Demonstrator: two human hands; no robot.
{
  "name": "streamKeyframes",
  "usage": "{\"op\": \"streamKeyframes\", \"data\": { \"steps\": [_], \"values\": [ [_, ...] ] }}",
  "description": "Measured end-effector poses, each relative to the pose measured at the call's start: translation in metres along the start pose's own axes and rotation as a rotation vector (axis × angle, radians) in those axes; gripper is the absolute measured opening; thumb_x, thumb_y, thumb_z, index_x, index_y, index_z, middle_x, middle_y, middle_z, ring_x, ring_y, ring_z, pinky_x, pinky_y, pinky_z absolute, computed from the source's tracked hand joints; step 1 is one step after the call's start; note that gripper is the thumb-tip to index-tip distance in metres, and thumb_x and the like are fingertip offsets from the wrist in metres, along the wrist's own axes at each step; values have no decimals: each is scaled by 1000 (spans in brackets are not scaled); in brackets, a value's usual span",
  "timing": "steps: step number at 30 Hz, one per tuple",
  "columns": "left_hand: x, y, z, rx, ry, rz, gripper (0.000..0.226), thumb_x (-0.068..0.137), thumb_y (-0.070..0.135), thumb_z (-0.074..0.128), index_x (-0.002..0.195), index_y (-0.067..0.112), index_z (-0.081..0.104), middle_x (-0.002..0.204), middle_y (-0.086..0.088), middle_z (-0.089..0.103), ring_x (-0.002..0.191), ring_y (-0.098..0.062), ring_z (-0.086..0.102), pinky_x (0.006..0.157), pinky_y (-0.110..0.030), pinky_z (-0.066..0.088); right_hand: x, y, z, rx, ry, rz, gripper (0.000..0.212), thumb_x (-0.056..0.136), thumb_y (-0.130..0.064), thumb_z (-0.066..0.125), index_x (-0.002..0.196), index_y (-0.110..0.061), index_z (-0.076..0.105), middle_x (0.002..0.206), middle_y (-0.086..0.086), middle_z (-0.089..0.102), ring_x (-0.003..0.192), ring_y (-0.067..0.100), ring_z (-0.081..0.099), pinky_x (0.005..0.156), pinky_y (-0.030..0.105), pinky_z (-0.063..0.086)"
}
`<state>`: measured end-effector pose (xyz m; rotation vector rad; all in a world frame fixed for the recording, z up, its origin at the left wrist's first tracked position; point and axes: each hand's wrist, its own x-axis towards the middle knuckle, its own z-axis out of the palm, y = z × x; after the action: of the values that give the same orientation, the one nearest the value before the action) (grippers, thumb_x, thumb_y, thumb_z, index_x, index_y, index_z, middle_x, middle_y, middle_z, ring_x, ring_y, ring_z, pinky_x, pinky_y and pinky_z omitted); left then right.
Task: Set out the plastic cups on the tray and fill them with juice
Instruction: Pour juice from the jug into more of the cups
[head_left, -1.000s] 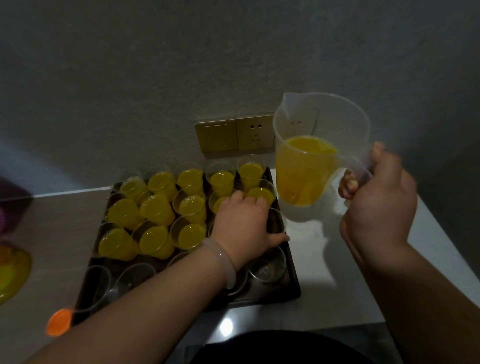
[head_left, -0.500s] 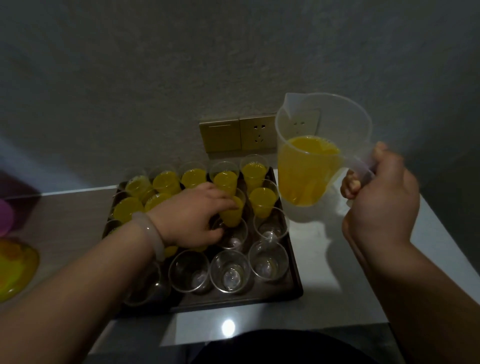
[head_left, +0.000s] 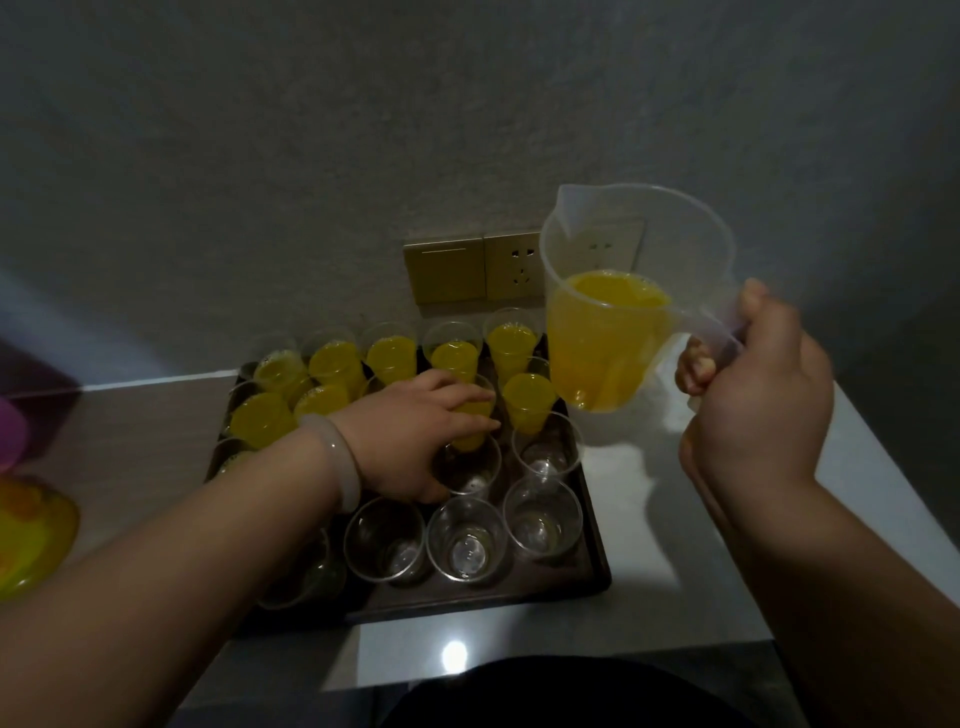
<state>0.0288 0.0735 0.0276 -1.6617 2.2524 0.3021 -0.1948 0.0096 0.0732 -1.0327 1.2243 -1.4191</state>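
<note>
Nearest us, empty clear plastic cups (head_left: 467, 545) are standing along the front edge of the dark rectangular tray (head_left: 597, 574), and we are curling our left hand (head_left: 410, 441) round another empty cup (head_left: 474, 470) just behind. Our right hand (head_left: 758, 400) is gripping the translucent plastic jug (head_left: 623, 306) of yellow juice (head_left: 597, 358), lifted at the tray's far right corner. Juice-filled cups (head_left: 392, 358) are standing in the back rows.

- Wall (head_left: 363, 130): grey, rough-textured, dimly lit, spans 9 to 3 o'clock.
- Gold switch plate (head_left: 445, 270) and socket (head_left: 519, 265): side by side on the wall, 12 o'clock.
- Tabletop (head_left: 675, 571): pale, glossy, abuts the wall; bright glare spot (head_left: 455, 652) at 6 o'clock.
</note>
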Motion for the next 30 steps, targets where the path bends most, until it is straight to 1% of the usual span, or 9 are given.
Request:
{"op": "streamKeyframes", "data": {
  "steps": [6, 8, 13, 16, 19, 21, 23, 26, 30],
  "values": [
    [5, 1, -6, 33, -4, -7, 81, 76, 52, 69, 145, 35, 30, 156, 8, 12, 141, -19, 11, 110, -35, 27, -2, 0, 0, -6, -19, 31, 39, 83, -45, 45, 47, -31, 55, 57, -5, 46, 60, 11, 46, 62, 37, 36],
    [6, 1, -8, 34, 4, -8, 81, 76, 51, 69, 145, 35, 31, 155, 7, 14, 140, -18, 14, 109, -34, 27, -3, -1, -1, -13, -23, 29, 40, 85, -44, 45, 48, -30, 54, 57, -4, 45, 59, 11, 45, 61, 36, 35],
    [7, 0, -10, 51, 5, -2, 79, 75, 53, 69, 144, 36, 33, 154, 7, 18, 139, -19, 16, 109, -35, 29, -2, 0, -1, -5, -7, 12, 41, 91, -39, 46, 54, -24, 50, 57, -4, 47, 59, 11, 46, 57, 32, 36],
    [7, 2, -8, 71, -6, 9, 79, 75, 54, 68, 143, 37, 33, 154, 6, 18, 139, -20, 17, 109, -36, 30, 0, 1, -1, -9, 12, 5, 42, 96, -35, 46, 56, -23, 50, 52, -10, 51, 56, 3, 48, 54, 22, 39],
    [6, 4, -8, 90, -4, 9, 79, 76, 53, 68, 144, 36, 33, 154, 6, 18, 139, -19, 16, 109, -35, 29, 0, 2, -2, -20, 7, 10, 40, 94, -37, 46, 56, -24, 52, 56, -9, 51, 60, 4, 50, 60, 28, 40],
    [4, 3, -7, 92, 1, 13, 78, 75, 54, 69, 143, 37, 34, 154, 6, 19, 139, -19, 17, 110, -36, 31, -1, 1, -1, 3, 2, 13, 43, 92, -37, 47, 52, -25, 55, 54, -10, 51, 57, 3, 49, 59, 29, 38],
    [3, 3, -6, 91, -1, 13, 78, 73, 55, 69, 142, 37, 35, 154, 6, 20, 138, -19, 18, 110, -36, 31, -2, 0, -2, -4, 0, 14, 45, 96, -34, 46, 53, -25, 52, 49, -12, 51, 51, 0, 46, 57, 25, 38],
    [2, 4, -6, 108, -14, 7, 80, 73, 55, 69, 143, 35, 35, 154, 6, 20, 138, -20, 17, 111, -37, 30, -3, -3, -2, -18, -3, -6, 39, 99, -29, 44, 60, -25, 47, 43, -19, 49, 46, -5, 46, 49, 13, 36],
    [1, 5, -9, 90, -9, -9, 83, 73, 54, 70, 144, 32, 33, 153, 6, 23, 138, -19, 20, 110, -36, 31, -2, -2, 0, 0, -2, -5, 40, 98, -31, 46, 58, -25, 50, 46, -19, 50, 49, -4, 48, 50, 14, 38]
  ]
}}
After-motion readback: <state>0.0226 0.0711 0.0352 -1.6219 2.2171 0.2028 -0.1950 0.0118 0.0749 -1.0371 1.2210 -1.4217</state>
